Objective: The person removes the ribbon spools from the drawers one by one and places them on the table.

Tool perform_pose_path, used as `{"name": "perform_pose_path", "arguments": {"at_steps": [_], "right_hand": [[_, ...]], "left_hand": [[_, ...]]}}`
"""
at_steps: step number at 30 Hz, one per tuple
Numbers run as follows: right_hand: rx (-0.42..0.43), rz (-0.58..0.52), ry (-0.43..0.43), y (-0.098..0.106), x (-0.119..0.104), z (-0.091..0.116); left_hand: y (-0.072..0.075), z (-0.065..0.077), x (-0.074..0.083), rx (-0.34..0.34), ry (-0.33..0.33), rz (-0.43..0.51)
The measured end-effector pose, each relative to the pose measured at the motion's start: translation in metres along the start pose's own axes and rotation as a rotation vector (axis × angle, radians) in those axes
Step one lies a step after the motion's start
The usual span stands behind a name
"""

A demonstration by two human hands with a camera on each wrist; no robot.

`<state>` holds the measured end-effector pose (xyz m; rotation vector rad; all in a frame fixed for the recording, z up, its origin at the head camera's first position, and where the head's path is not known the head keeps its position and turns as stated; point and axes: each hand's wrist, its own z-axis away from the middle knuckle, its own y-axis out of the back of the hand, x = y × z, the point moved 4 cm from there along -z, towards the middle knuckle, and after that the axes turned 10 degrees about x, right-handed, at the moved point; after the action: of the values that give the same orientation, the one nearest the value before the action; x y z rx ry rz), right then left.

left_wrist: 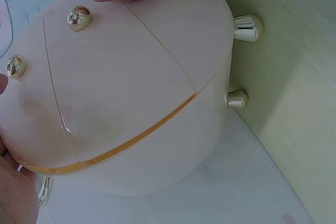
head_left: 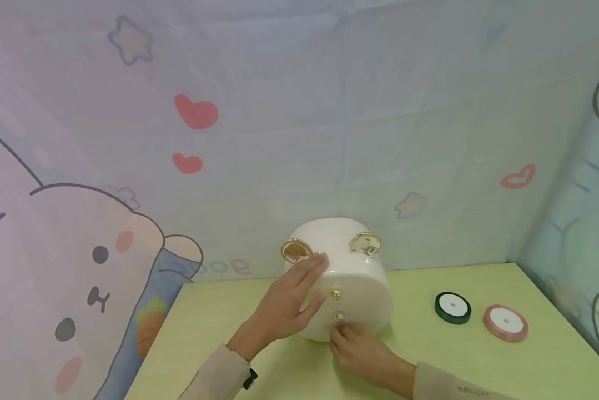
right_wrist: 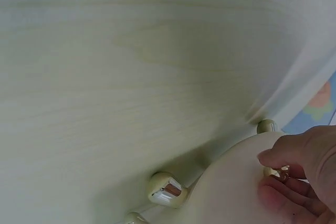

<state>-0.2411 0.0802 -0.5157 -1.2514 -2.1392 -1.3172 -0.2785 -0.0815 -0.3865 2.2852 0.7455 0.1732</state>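
Nearest me, at 7 and 5 o'clock, lie my two beige cloth sleeves (head_left: 219,369), a slim black band (head_left: 250,379) at the left cuff. My left hand (head_left: 281,308) rests with straight fingers along the 8-to-10 o'clock side of a glossy white rounded box (head_left: 369,311), which stands at 12 o'clock from me. My right hand (head_left: 361,354) pinches the small round gold bottom knob (right_wrist: 269,172) at the box's 6 o'clock, thumb against fingers. To work this grip well, I reckon I should pinch the knob squarely, make any pull straight and slow, and let my left palm brace the shell, since it could slide or tip on its feet. Counting outward: three gold knobs in all, the one I hold plus a shiny upper pair (head_left: 336,293); two gold-rimmed round ears (head_left: 365,243), at 10 and 1 o'clock; two tapered gold feet (left_wrist: 248,28) plain in the left wrist view, though I cannot tell the full number. Towards 3 o'clock, well apart from the box, lie two ribbon spools with white centres, one dark green spool (head_left: 453,312), one pink spool (head_left: 506,329), on one pale yellow-green wood-grain table (head_left: 204,322).
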Motion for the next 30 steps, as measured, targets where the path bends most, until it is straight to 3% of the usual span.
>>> {"name": "perform_pose_path", "arguments": {"at_steps": [5,14,30], "right_hand": [[-0.002,0.017,0.016,-0.001,-0.001,-0.001],[-0.031,0.154,0.092,-0.002,-0.007,-0.011],[-0.058,0.146,0.102,-0.006,-0.01,-0.015]], "left_hand": [[-0.001,0.001,0.001,0.003,-0.006,-0.001],[0.0,-0.001,0.0,0.018,-0.018,-0.009],[0.002,-0.001,-0.001,0.015,-0.057,-0.012]]}}
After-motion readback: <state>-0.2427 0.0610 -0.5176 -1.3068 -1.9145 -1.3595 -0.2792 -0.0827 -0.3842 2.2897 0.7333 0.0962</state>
